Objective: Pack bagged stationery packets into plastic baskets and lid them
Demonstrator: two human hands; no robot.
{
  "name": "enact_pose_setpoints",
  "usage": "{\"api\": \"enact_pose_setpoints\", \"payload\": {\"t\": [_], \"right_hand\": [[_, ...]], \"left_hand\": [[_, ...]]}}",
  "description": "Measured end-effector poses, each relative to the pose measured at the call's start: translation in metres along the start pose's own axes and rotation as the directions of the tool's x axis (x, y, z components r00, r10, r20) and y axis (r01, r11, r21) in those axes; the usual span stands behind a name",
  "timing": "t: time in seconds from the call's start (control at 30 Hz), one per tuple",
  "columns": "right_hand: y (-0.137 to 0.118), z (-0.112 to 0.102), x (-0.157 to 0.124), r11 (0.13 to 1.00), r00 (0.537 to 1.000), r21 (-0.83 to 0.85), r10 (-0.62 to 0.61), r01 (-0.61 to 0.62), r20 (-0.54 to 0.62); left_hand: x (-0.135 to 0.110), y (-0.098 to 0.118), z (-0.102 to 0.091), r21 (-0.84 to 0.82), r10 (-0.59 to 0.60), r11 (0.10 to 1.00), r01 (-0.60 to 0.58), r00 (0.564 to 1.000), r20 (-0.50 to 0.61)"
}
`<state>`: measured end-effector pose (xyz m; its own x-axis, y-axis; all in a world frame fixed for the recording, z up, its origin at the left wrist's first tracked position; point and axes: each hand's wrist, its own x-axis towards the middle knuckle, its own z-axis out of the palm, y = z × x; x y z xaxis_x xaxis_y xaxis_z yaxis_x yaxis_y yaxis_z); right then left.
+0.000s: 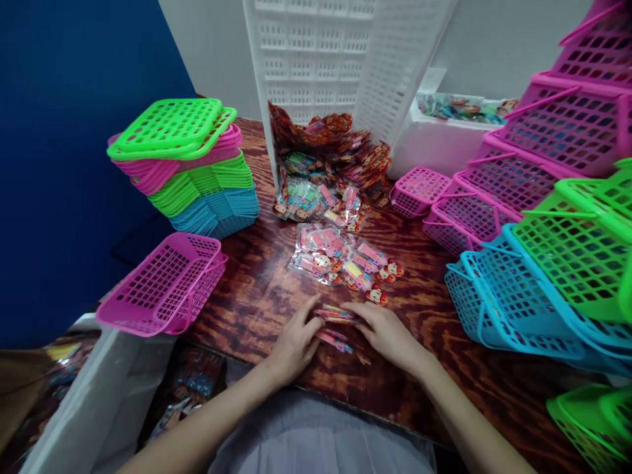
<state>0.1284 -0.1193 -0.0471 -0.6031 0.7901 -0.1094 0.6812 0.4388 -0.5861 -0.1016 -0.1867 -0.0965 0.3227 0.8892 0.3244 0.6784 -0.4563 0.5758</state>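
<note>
My left hand [297,341] and my right hand [390,332] face each other near the table's front edge. Between their fingertips is a small stack of thin, colourful printed packets [336,316], gripped from both ends. Another pink and blue packet [334,340] lies just below the stack, close to my left fingers. Beyond the hands, a loose pile of clear packets [340,253] with pink and yellow pieces and red-haired cartoon heads is spread on the wooden table. Exactly what the packets contain is too small to tell.
A white crate [316,52] on its side spills more packets at the back. At left are stacked plastic baskets [207,184] and a pink basket [162,283]. Filled pink baskets [513,178], blue baskets [513,296] and green baskets [582,243] crowd the right. A white foam box [444,141] stands behind.
</note>
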Motion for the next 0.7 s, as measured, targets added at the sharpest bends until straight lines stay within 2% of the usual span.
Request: {"api": "enact_pose_setpoints", "payload": {"t": [0.07, 0.23, 0.5, 0.7], "right_hand": [[0.001, -0.001, -0.003, 0.999, 1.000, 0.026, 0.021, -0.022, 0.023], [-0.001, -0.008, -0.017, 0.992, 0.992, 0.052, 0.111, -0.114, 0.059], [-0.020, 0.007, -0.047, 0.976, 0.986, 0.141, 0.158, -0.164, 0.055], [-0.027, 0.008, -0.062, 0.962, 0.974, 0.156, 0.217, -0.225, 0.070]], "left_hand": [[-0.003, -0.003, 0.002, -0.046, -0.006, 0.999, 0.007, 1.000, 0.019], [-0.005, -0.005, 0.004, -0.097, -0.029, 0.995, 0.026, 0.999, -0.025], [-0.017, 0.002, 0.007, -0.104, -0.040, 0.994, 0.041, 0.999, 0.010], [-0.014, 0.009, 0.008, -0.141, -0.102, 0.985, 0.103, 0.995, 0.010]]}}
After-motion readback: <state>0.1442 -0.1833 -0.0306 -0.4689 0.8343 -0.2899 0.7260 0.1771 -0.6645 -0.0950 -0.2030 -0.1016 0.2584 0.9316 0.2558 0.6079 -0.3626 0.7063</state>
